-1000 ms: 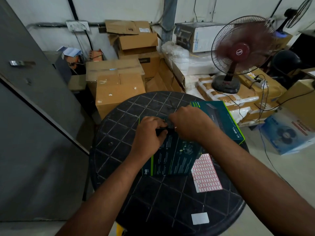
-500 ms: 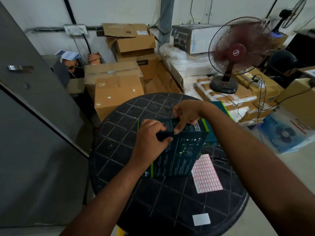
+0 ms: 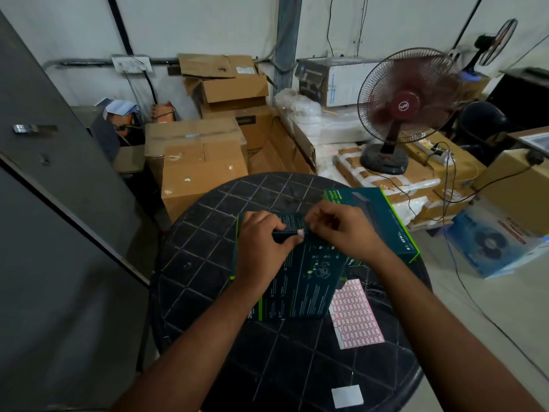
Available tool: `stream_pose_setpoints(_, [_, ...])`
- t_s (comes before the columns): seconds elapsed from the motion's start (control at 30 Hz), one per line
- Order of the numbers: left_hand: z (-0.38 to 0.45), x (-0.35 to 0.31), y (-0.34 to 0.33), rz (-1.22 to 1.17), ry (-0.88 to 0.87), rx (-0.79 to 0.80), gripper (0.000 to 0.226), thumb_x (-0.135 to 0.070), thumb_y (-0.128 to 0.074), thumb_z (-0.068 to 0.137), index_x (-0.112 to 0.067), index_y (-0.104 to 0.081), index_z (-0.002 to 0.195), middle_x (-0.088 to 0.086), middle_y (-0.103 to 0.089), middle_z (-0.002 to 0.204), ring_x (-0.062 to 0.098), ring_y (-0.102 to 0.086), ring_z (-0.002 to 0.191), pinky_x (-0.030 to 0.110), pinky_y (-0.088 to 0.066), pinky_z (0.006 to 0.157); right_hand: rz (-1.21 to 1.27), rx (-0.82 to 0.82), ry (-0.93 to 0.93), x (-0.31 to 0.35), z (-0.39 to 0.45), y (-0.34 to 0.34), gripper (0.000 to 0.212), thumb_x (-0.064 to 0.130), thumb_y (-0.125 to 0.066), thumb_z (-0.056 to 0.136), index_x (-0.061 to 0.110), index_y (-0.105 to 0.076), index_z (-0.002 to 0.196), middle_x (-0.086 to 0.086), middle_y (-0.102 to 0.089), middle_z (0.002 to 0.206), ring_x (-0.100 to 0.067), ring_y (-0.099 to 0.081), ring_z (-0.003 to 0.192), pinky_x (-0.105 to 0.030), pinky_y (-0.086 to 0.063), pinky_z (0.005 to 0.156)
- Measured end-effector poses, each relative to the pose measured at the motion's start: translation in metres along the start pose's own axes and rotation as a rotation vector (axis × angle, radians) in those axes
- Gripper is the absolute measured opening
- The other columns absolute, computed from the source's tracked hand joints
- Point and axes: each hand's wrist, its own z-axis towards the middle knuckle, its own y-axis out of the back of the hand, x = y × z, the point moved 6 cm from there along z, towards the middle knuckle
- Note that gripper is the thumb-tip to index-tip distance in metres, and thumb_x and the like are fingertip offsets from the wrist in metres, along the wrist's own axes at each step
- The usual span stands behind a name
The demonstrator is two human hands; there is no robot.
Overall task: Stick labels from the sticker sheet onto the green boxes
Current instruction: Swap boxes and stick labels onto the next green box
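While the left hand (image 3: 261, 248) lies on the near green box (image 3: 297, 281) with its grip pressed on the upper edge, apparently to steady it, a small red-bordered label (image 3: 300, 232) sits on that edge right at the thumb tip. Just right of it, the right hand (image 3: 341, 230) hovers with fingers curled; whether that grip pinches anything I cannot tell. Judging by this, the label is being smoothed down. Behind the right hand lies a second green box (image 3: 383, 221), probably waiting its turn. Below the right wrist the sticker sheet (image 3: 355, 315) lies flat, within easy reach. All rest on a dark round bench (image 3: 208, 263) with a grid pattern. Beyond, cardboard cartons (image 3: 202, 168) are stacked, and a red fan (image 3: 405, 107) stands at the right.
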Motion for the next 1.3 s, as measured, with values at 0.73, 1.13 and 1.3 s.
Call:
stream_pose_setpoints(0.73, [-0.013,-0.003,0.003,0.017,-0.084,0.055,0.036,-0.031,-0.091,0.062,-0.014,-0.067,0.081,-0.006,-0.065,0.085,0.012,-0.051,0.090,0.013,-0.039,0.074,-0.392,-0.279,0.155,0.011,-0.027,-0.022,0.005,0.033,-0.071,0.088,0.031,-0.074,0.091,0.015,-0.068,0.096,-0.016,-0.057,0.083,-0.034,-0.050,0.058])
stream_pose_setpoints(1.13, [-0.033,0.009,0.019,0.156,-0.175,0.003,0.023,-0.043,-0.070,0.087,-0.032,-0.075,0.107,-0.020,-0.071,0.115,0.013,-0.050,0.117,0.033,-0.030,0.094,-0.266,-0.378,0.177,0.003,-0.040,-0.018,0.016,0.035,-0.082,0.083,0.021,-0.081,0.092,0.008,-0.072,0.092,-0.014,-0.058,0.083,-0.031,-0.050,0.068])
stream_pose_setpoints(1.3, [-0.031,0.005,0.015,0.206,-0.316,0.086,0.027,-0.043,-0.063,0.092,-0.032,-0.073,0.115,-0.017,-0.070,0.119,0.013,-0.055,0.119,0.033,-0.030,0.101,-0.285,-0.450,0.209,0.009,-0.049,-0.026,0.012,0.032,-0.079,0.085,0.020,-0.080,0.086,0.008,-0.070,0.088,-0.017,-0.054,0.088,-0.035,-0.038,0.075])
